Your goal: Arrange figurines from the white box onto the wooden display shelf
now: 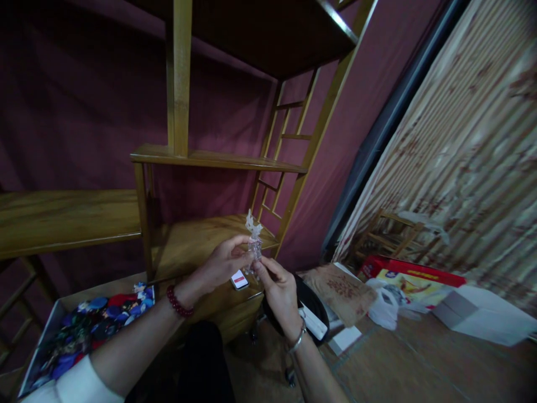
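Translucent figurine (254, 242), pinched in the grip of left hand (229, 258) and right hand (280, 290) near the shelf's (193, 238) right front corner, looks light, stiff, brittle (slippery, I'd guess); best held mid-body.

We're seeing a clear, glossy figurine (254, 239) that's looking like plastic! The wooden shelf (222, 160) is gleaming, smooth and varnished; the far wall (226, 106) is staying matt. Near left, a bracelet (178, 302) is showing polished beads; right, a plastic bag (384, 307) is looking thin and crinkled.
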